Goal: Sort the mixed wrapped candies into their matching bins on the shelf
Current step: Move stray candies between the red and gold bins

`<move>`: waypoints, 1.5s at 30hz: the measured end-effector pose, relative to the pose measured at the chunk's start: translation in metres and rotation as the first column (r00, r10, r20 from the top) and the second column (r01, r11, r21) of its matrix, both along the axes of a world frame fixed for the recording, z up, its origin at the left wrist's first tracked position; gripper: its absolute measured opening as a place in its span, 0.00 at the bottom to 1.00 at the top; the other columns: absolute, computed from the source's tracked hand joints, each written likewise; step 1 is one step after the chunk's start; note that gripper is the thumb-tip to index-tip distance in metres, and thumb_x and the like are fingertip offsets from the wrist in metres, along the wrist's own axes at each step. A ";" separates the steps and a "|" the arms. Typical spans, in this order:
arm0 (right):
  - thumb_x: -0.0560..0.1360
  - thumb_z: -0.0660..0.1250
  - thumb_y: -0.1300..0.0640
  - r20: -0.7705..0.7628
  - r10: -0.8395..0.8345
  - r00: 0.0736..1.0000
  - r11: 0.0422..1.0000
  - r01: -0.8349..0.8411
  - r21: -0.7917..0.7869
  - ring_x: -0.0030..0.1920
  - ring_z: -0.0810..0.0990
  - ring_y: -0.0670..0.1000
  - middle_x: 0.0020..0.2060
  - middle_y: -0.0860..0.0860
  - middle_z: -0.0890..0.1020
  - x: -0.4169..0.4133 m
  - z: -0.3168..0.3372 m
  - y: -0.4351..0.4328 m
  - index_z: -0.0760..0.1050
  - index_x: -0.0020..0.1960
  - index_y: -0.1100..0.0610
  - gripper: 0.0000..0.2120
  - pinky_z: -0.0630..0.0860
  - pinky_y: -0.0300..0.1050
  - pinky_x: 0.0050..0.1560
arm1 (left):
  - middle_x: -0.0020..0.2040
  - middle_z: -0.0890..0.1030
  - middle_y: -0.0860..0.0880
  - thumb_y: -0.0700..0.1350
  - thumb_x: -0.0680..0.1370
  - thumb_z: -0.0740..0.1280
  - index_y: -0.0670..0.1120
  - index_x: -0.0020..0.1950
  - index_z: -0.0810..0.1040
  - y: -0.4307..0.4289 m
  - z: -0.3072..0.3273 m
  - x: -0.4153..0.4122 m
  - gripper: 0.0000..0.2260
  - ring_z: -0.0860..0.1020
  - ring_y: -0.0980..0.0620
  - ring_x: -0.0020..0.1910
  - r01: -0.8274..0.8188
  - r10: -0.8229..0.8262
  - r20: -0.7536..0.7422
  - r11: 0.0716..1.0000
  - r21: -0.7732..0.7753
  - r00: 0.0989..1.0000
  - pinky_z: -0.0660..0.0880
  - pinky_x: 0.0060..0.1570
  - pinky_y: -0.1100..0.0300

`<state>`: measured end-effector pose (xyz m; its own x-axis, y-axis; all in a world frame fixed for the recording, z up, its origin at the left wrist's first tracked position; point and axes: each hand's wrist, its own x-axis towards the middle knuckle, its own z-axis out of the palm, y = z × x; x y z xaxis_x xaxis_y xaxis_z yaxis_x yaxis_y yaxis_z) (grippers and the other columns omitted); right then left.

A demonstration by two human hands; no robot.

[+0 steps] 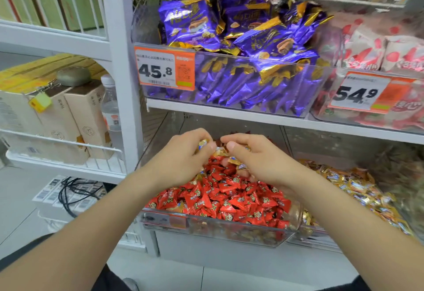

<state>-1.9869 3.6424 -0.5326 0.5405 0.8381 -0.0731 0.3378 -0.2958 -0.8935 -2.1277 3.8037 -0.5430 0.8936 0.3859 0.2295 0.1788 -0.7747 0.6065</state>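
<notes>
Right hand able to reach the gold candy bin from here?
Probably yes: right hand, pinching gold candies above the red candy bin, is beside the open-topped gold candy bin; nothing between.

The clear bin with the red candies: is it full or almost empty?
Full: red candies pile above the front wall of the clear bin; left hand and right hand hold gold-wrapped candies over them.

Pink packets [369,48] cropped right, gold candies [353,187] blurred

Bare forearms [91,222] and hands [181,161], dark clothing [27,250] below.
</notes>
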 end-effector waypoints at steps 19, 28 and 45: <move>0.83 0.67 0.49 0.524 -0.197 0.829 0.902 0.363 -0.234 0.40 0.81 0.46 0.39 0.44 0.84 0.128 -0.036 -0.221 0.83 0.47 0.50 0.09 0.74 0.36 0.40 | 0.40 0.81 0.54 0.55 0.84 0.63 0.55 0.51 0.77 -0.199 0.005 0.108 0.07 0.77 0.57 0.39 0.341 -0.336 0.092 0.939 -0.042 0.937 0.73 0.43 0.54; 0.77 0.76 0.49 0.535 0.015 0.845 0.890 0.233 -0.392 0.67 0.78 0.51 0.67 0.46 0.81 0.149 -0.063 -0.251 0.77 0.73 0.49 0.25 0.75 0.46 0.65 | 0.57 0.80 0.47 0.48 0.86 0.59 0.49 0.81 0.64 -0.236 -0.031 0.184 0.23 0.81 0.54 0.42 0.326 -0.380 -0.416 0.924 -0.198 0.826 0.73 0.37 0.61; 0.80 0.70 0.57 0.501 0.051 0.864 0.996 -0.080 0.037 0.40 0.83 0.42 0.41 0.43 0.87 0.005 0.010 -0.093 0.87 0.54 0.48 0.09 0.77 0.36 0.47 | 0.56 0.64 0.49 0.60 0.81 0.59 0.52 0.60 0.68 -0.084 -0.013 0.028 0.15 0.66 0.45 0.54 0.098 0.068 -0.338 0.887 0.451 0.939 0.73 0.59 0.42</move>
<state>-1.9822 3.5494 -0.5221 0.4364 0.8676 0.2384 0.7597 -0.2133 -0.6144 -2.0997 3.7194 -0.5560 0.9524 0.2985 0.0619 0.2924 -0.9519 0.0912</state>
